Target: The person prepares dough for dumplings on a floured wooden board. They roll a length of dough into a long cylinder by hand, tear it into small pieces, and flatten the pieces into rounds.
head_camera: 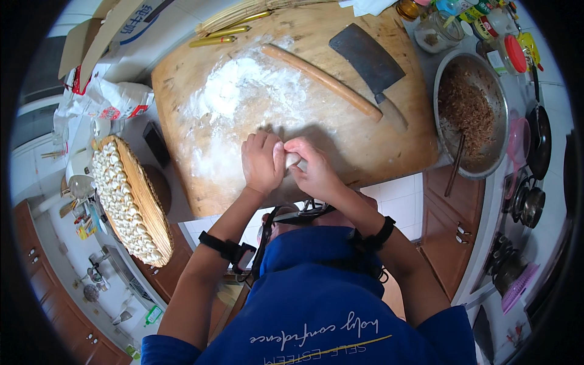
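Over the near part of a wooden pastry board (pixel 392 141), both hands meet around a small piece of white dough (pixel 292 159). My right hand (pixel 317 166) pinches it between thumb and fingers. My left hand (pixel 263 159) curls against its other side, its thumb along the dough. Most of the dough is hidden by the fingers, so its full shape cannot be told. White flour (pixel 228 91) is spread over the board beyond and left of my hands. A wooden rolling pin (pixel 324 82) lies diagonally behind them, with a dark cleaver (pixel 365 57) to its right.
A metal bowl (pixel 504 137) of minced filling, with chopsticks (pixel 456 159) in it, stands at right. At left, a straw tray (pixel 153 219) holds many small dumplings (pixel 118 196). Jars (pixel 438 32) crowd the back right; a flour bag (pixel 118 98) and yellow-wrapped sausages (pixel 212 42) sit back left.
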